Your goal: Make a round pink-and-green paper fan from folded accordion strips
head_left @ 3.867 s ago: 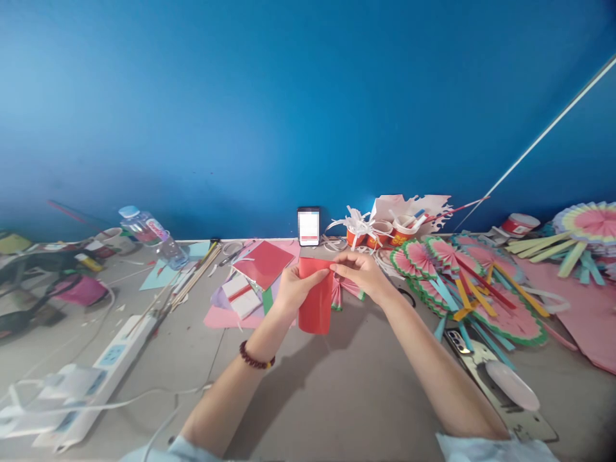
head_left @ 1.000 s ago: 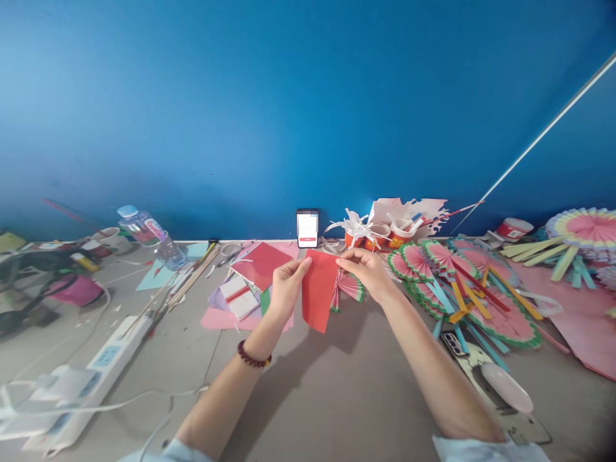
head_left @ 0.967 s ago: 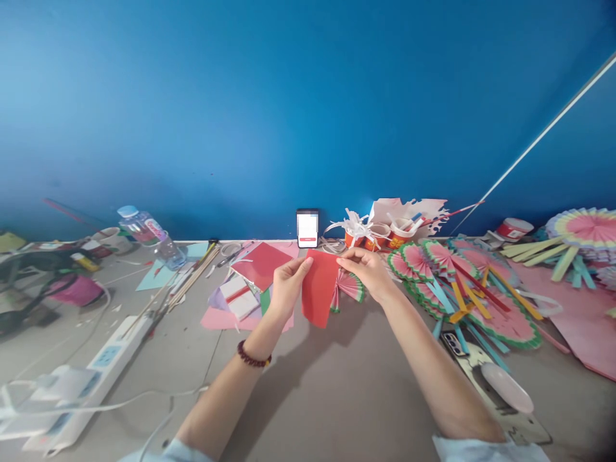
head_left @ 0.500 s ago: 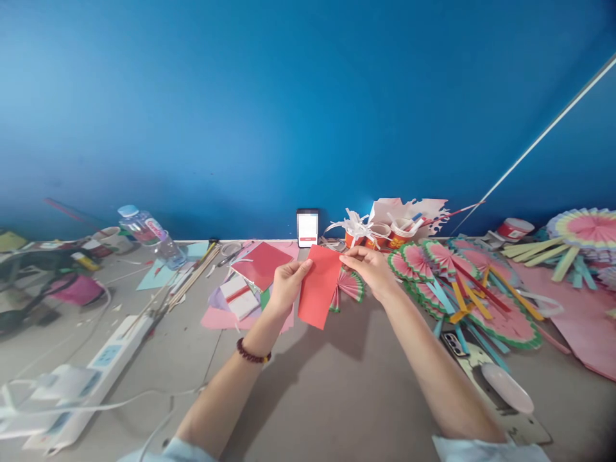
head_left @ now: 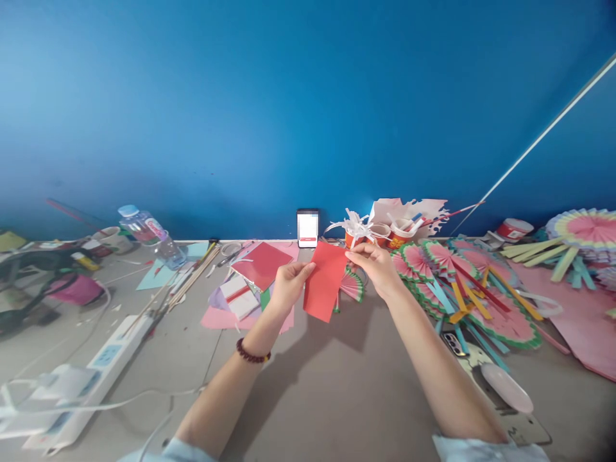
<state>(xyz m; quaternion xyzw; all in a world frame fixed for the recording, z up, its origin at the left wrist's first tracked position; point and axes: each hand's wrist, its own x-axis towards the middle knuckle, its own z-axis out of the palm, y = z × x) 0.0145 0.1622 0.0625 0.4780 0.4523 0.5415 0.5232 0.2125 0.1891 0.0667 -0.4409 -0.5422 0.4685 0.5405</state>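
Note:
A rectangular sheet of red paper (head_left: 326, 282) is held up above the grey table, tilted a little. My left hand (head_left: 291, 285) pinches its left edge between thumb and fingers, with a dark bead bracelet on the wrist. At the paper's upper right edge, my right hand (head_left: 375, 266) grips it with thumb and fingertips. Behind the paper, partly covered by it, lies a small pleated paper fan (head_left: 351, 286) in pink with a green rim. A phone (head_left: 307, 227) with a lit screen leans on the blue wall just beyond.
Left of my hands lie a red sheet (head_left: 265, 264) and pink paper (head_left: 214, 318). Further left are a tilted water bottle (head_left: 151, 231), wooden sticks (head_left: 195, 276) and a power strip (head_left: 103, 369). To the right are pleated paper fans (head_left: 510, 321), paper cups (head_left: 400, 234) and a mouse (head_left: 506, 387).
Both hands have shifted slightly right and carried the red paper with them. Its lower edge has risen a little. The grip of both hands stays the same.

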